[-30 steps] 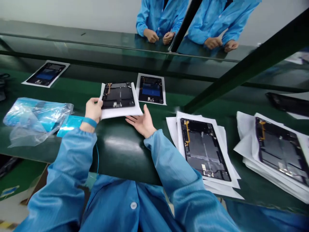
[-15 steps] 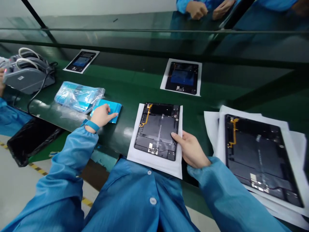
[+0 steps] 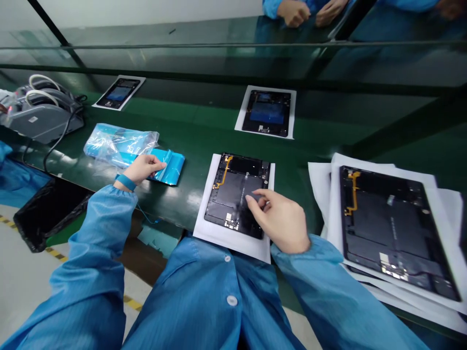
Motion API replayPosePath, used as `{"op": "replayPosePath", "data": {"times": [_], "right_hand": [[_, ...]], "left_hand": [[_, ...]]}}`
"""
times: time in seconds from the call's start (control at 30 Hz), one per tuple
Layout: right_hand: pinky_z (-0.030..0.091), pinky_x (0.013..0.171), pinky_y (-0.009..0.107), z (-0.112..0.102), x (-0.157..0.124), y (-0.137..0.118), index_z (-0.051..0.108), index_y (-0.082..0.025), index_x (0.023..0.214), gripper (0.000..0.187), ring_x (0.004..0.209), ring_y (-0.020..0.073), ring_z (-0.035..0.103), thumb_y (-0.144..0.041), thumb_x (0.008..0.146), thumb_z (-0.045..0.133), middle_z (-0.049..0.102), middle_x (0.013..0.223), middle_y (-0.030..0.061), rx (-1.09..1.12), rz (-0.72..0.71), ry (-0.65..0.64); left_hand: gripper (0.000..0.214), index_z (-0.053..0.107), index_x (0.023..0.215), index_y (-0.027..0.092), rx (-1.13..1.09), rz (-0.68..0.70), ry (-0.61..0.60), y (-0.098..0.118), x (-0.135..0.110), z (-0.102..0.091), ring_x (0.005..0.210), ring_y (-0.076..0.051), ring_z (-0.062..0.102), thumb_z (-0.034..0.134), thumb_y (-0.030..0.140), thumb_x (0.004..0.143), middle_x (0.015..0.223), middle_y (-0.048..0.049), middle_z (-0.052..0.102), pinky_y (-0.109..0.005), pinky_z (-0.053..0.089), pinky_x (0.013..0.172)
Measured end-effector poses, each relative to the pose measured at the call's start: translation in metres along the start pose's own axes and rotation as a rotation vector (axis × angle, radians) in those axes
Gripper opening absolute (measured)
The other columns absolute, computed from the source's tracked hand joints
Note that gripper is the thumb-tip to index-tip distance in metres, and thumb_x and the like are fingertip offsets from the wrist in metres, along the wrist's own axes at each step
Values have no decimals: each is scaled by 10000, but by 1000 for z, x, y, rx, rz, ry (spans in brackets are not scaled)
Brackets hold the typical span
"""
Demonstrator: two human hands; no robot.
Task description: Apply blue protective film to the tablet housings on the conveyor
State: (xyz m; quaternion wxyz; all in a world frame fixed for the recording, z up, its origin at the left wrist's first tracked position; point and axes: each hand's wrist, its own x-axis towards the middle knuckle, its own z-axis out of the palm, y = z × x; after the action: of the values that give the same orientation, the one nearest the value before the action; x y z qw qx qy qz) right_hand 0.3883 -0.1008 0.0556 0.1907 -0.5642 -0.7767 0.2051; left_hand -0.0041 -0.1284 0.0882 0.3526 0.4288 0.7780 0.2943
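Observation:
My left hand pinches the lifted end of a blue film sheet, folded back over a flat stack of blue film. In front of me lies an opened tablet with its inner parts, an orange ribbon cable and a small circuit board showing. Under the tablet is a white sheet, which reaches over the bench's front edge. My right hand hovers over the tablet's right side, fingers loosely curled and thumb apart from the forefinger. I see nothing in it; whether it touches the tablet I cannot tell.
On the right, another opened tablet tops a pile with white sheets. Two more tablets lie farther back. A clear bag of blue film and a grey machine stand left. Another person's hands rest beyond.
My left hand has drawn back to the left, peeling up the end of the top blue film. My right hand has left the tablet's right edge and moved in over it.

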Motion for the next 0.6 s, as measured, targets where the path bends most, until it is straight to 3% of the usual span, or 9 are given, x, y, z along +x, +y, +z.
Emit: {"op": "replayPosePath", "data": {"times": [0.17, 0.27, 0.37, 0.47, 0.53, 0.6], "right_hand": [[421, 651, 320, 5, 5, -34, 760, -215, 1026, 307, 665, 181, 644, -454, 913, 604, 717, 763, 11, 133, -101, -64], [451, 673, 327, 8, 7, -52, 758, -210, 1009, 268, 672, 178, 636, -417, 917, 614, 716, 771, 21, 231, -171, -100], [509, 719, 325, 17, 11, -79, 744, -205, 1016, 234, 702, 166, 647, -385, 906, 643, 733, 847, 36, 460, -242, -167], [568, 715, 326, 30, 14, -115, 689, -187, 1212, 466, 784, 177, 679, -455, 834, 743, 745, 1072, 86, 742, -284, -271], [599, 713, 347, 38, 12, -137, 645, -167, 1299, 671, 831, 205, 697, -517, 752, 810, 732, 1159, 123, 837, -271, -317], [622, 721, 375, 44, 8, -148, 644, -147, 1303, 753, 822, 228, 711, -558, 701, 832, 749, 1119, 138, 860, -228, -343]], "left_hand": [[493, 468, 587, 205, -140, -18, 0, -4, 1, -4, 426, -81, 380, 829, 528, 682, 474, 36, 435, -225, 298, 430], [499, 437, 601, 217, -196, 35, 73, 1, -4, -6, 429, -83, 348, 810, 533, 704, 465, 56, 377, -226, 262, 429], [461, 449, 644, 210, -224, 156, 260, 14, -27, -3, 482, -78, 334, 795, 502, 726, 515, 66, 371, -226, 260, 469], [428, 522, 662, 188, -197, 285, 386, 32, -69, 11, 563, -87, 384, 806, 501, 735, 579, 47, 452, -239, 322, 541], [474, 546, 638, 180, -179, 328, 349, 41, -97, 26, 581, -97, 423, 796, 570, 743, 584, 37, 485, -253, 363, 569], [512, 567, 671, 170, -315, 355, 118, 44, -113, 40, 576, -93, 432, 800, 619, 749, 599, 36, 511, -256, 365, 572]]}}
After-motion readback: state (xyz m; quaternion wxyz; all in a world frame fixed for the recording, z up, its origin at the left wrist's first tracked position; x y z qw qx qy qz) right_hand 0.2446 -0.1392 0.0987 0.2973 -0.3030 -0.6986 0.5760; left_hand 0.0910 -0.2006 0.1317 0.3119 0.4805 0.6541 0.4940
